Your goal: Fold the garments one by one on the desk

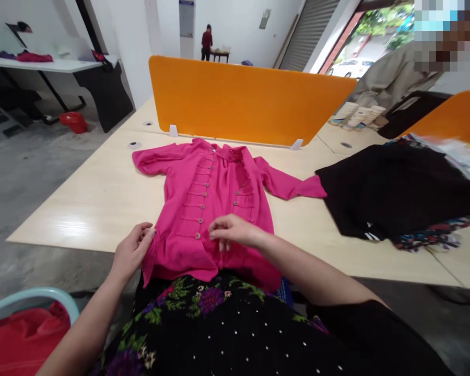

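A bright pink long-sleeved shirt (227, 183) lies spread on the table, its front parted, with a row of round buttons and stitched loops down one side. Its lower hem hangs over the near edge of the table. My left hand (135, 246) pinches the shirt's left side edge near the bottom, thumb against the fingers. Over the lower front of the shirt is my right hand (235, 231), its fingers loosely bent and apart, with nothing seen in them. Whether its fingertips touch the cloth I cannot tell.
An orange divider (250, 102) stands behind the shirt on the pale wooden table (82, 193). Dark folded clothes (399, 188) lie to the right, by paper cups (360, 115) and a person in beige (395, 70). A light-blue basin (65, 297) holds red cloth at lower left.
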Demonstrator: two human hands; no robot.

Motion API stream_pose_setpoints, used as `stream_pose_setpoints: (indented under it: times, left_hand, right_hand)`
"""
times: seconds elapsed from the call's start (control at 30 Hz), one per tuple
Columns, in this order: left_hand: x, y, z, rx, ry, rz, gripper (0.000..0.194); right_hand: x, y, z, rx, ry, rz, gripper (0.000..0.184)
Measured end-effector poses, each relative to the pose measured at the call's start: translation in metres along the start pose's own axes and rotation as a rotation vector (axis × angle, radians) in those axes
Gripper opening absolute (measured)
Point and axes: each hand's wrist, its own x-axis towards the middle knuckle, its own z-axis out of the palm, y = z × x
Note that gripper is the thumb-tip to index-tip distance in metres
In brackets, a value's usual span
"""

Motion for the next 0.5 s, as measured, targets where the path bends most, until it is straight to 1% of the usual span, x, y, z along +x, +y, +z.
stream_pose_setpoints:
  times: [0.1, 0.17, 0.27, 0.33, 0.37, 0.43, 0.5]
  left_hand:
    - [0.006, -0.003, 0.003, -0.075, -0.048, 0.027, 0.048]
    - [0.009, -0.003, 0.004, -0.146, -0.068, 0.021, 0.048]
    - [0.010, 0.002, 0.003, -0.236, -0.068, 0.001, 0.048]
    - [0.010, 0.006, 0.002, -0.263, -0.049, -0.002, 0.048]
    - [0.009, 0.007, 0.002, -0.270, -0.038, 0.000, 0.047]
    - [0.009, 0.008, 0.002, -0.273, -0.023, 0.005, 0.045]
    - [0.009, 0.008, 0.003, -0.279, -0.005, 0.007, 0.044]
  right_hand:
    - [-0.011, 0.013, 0.031, -0.049, 0.022, 0.032, 0.006]
    - [-0.009, 0.016, 0.044, -0.157, 0.074, -0.017, 0.007]
    - [-0.008, 0.018, 0.053, -0.276, 0.142, -0.189, 0.012]
    - [-0.009, 0.020, 0.057, -0.297, 0.131, -0.277, 0.024]
    - [-0.009, 0.022, 0.058, -0.299, 0.120, -0.300, 0.030]
    - [-0.010, 0.025, 0.063, -0.291, 0.152, -0.307, 0.036]
    - [-0.013, 0.028, 0.067, -0.250, 0.235, -0.287, 0.032]
